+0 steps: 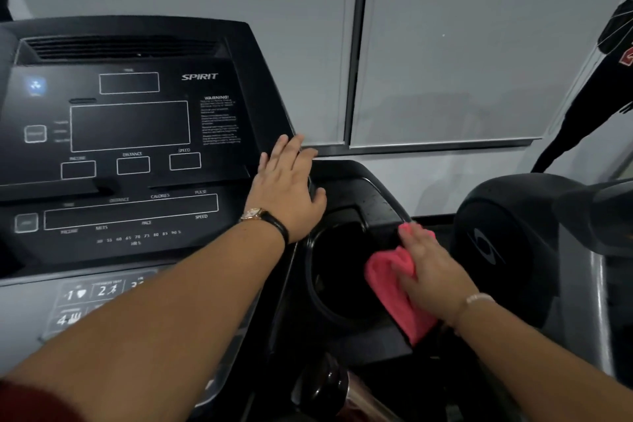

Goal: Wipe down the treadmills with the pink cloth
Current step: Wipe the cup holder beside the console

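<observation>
My right hand (433, 276) presses the pink cloth (385, 279) under flat, straight fingers (412, 240), onto the treadmill tray (378, 202) just right of the cup holder (334, 271), so my weight goes into the wipe. My left hand (286, 188) lies open, fingers spread, on the console (144, 216) edge beyond the holder, I judge to brace my reach.

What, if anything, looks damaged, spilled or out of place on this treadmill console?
Nothing looks damaged or spilled. Only pale specks, perhaps dust, show on the black tray behind the cup holder, beyond the pink cloth under the right hand.
</observation>
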Tool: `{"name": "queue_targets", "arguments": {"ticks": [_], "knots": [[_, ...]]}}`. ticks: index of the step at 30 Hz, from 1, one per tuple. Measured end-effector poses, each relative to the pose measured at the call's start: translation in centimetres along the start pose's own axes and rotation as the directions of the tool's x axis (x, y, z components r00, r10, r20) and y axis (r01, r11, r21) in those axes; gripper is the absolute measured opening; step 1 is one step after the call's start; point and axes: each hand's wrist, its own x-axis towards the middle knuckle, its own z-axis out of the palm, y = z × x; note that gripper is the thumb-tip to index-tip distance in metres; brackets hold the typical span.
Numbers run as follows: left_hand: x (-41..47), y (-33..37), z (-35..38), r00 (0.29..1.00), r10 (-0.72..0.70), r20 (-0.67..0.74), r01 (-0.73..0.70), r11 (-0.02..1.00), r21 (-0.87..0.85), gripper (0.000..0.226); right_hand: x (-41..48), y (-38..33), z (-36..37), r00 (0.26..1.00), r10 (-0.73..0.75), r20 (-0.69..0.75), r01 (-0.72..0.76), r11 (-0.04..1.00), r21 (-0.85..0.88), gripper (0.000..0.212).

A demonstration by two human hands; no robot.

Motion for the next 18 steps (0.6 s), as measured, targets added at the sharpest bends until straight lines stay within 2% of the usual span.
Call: {"name": "queue_targets", "arguments": {"ticks": [2, 3, 4, 5, 7, 8, 10, 12, 14, 15, 18], "knots": [[0.0, 0.0, 0.0, 1.000, 0.003, 0.003, -0.003, 1.000, -0.003, 0.057, 2.3, -1.5, 0.2, 0.971, 0.239, -0.005, -0.239, 0.971, -0.007, 0.067], [-0.1, -0.1, 0.0, 1.000, 0.005, 0.006, -0.005, 1.000, -0.005, 0.057, 3.0, -2.6, 0.4, 0.957, 0.291, -0.020, -0.291, 0.955, -0.048, 0.067], [-0.1, -0.1, 0.0, 1.000, 0.008, 0.008, -0.008, 1.000, -0.008, 0.057, 3.1, -3.8, 0.6, 0.964, 0.264, -0.022, -0.265, 0.957, -0.122, 0.069], [-0.1, -0.1, 0.0, 1.000, 0.010, 0.010, -0.010, 1.000, -0.011, 0.056, 2.8, -4.7, 0.6, 0.986, 0.164, 0.002, -0.161, 0.966, -0.204, 0.072], [-0.1, -0.1, -0.1, 1.000, 0.012, 0.016, -0.011, 1.000, -0.020, 0.056, 1.5, -5.4, 0.6, 0.989, -0.101, 0.104, 0.126, 0.953, -0.275, 0.080], [-0.1, -0.1, -0.1, 1.000, 0.013, 0.019, -0.012, 1.000, -0.025, 0.056, 0.9, -5.1, 0.2, 0.972, -0.179, 0.152, 0.213, 0.943, -0.254, 0.083], [-0.1, -0.1, -0.2, 1.000, 0.018, 0.023, -0.017, 0.999, -0.040, 0.056, 1.4, -3.3, -0.3, 0.965, -0.189, 0.183, 0.223, 0.957, -0.185, 0.094], [-0.1, -0.1, -0.2, 1.000, 0.017, 0.024, -0.016, 0.999, -0.048, 0.056, 2.9, -1.8, -0.7, 0.990, -0.053, 0.130, 0.061, 0.996, -0.059, 0.100], [0.0, -0.1, -0.2, 1.000, 0.017, 0.017, -0.016, 0.999, -0.042, 0.057, 5.1, -1.9, -1.0, 0.989, 0.112, 0.091, -0.123, 0.984, 0.126, 0.103], [0.0, -0.1, -0.2, 1.000, 0.018, 0.015, -0.018, 0.999, -0.039, 0.057, 5.9, -2.4, -0.9, 0.989, 0.130, 0.072, -0.142, 0.971, 0.192, 0.101], [0.0, -0.1, -0.2, 1.000, 0.017, 0.009, -0.016, 0.999, -0.046, 0.057, 6.4, -3.5, -0.8, 0.999, 0.023, -0.029, -0.013, 0.946, 0.324, 0.091]]}}
